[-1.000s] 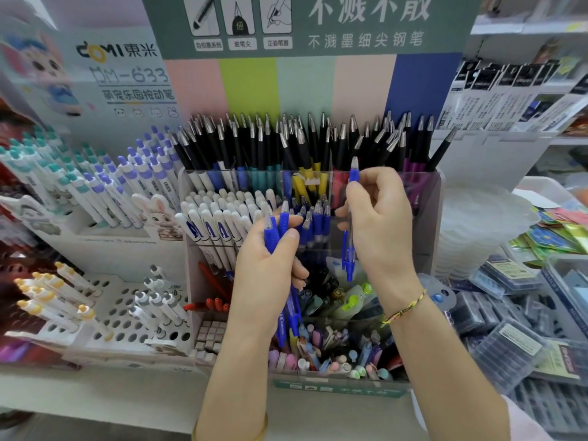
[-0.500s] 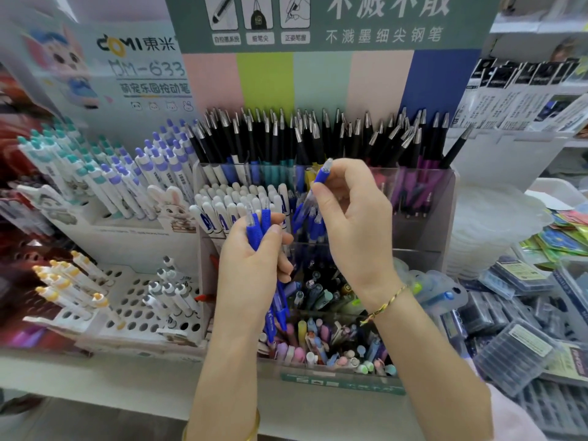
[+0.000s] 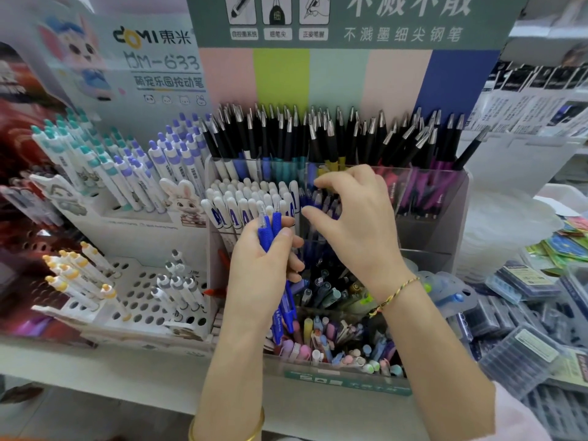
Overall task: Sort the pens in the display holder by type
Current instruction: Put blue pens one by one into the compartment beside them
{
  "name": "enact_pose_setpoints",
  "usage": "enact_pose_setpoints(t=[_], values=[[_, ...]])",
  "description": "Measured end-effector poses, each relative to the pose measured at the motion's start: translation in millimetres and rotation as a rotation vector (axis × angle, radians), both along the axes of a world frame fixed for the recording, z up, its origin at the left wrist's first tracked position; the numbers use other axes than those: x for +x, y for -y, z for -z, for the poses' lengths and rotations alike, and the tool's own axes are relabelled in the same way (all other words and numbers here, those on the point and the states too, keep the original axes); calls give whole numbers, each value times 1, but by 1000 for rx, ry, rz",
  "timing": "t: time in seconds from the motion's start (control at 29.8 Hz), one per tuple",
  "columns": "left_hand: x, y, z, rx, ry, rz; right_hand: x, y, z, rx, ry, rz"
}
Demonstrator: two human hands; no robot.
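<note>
Left hand has a fistful of blue pens: fingers wrapped round the barrels, thumb across the front. It sits just in front of the white-capped pens, above the left-middle of the clear display holder on the shelf.

Right hand is over the middle tier. Index and thumb are curled w/ a gap btwn them, and the matching blue stock shows in that gap. Can't tell if it's pinching one or only hovering.

The step looks like feeding the blues in w/ their own kind. To do it well:
- Prob take one pen at a time off the top of the bundle.
- Drop it straight down into the blue slot, not at a slant, so it doesn't snag neighbours or nudge the white row just left.
- Hold the left grip firm. The tips hang out below that hand, right over the mixed pens in the nearer tier, and a slipped pen would land in the wrong lot.

Orientation: the bundle's long axis runs near-to-far in view, approx upright, tops leaning a touch left. Clear clicker ends point up and away, writing tips down toward the near edge. That matches the stock in the holder (clickers up), so no flip should be needed, just lift and lower. The black pens in the far row stand tops up too.
</note>
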State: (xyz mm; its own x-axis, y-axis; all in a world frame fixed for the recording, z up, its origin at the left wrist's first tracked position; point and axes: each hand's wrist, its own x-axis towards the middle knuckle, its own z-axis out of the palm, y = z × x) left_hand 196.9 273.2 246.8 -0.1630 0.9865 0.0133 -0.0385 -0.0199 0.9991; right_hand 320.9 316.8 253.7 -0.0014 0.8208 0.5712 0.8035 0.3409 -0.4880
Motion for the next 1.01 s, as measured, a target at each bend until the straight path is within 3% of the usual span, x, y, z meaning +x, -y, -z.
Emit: enact_pose_setpoints(t=[0.13,0.34,0.47,0.54,0.64,0.74,0.91,1.01], values=[[-1,0,1,-5,12,12,-1,-1,-4,72,-42,-20],[-4,1,0,0,74,84,-4,-6,7,85,130,-5],[-5,4,-5,6,138,209,5,3,-8,118,-198,-34],[-3,6,-7,19,116,269,12,11,-19,27,-293,-104],[2,7,-8,23,82,331,15,21,-29,-241,-276,-280],[5,6,-8,17,64,346,14,23,-29,-370,-305,-381],[-2,2,-4,13,12,95,18,12,-31,-97,-557,-188],[-7,1,-3,51,-16,-37,20,6,-28,56,-537,-89]])
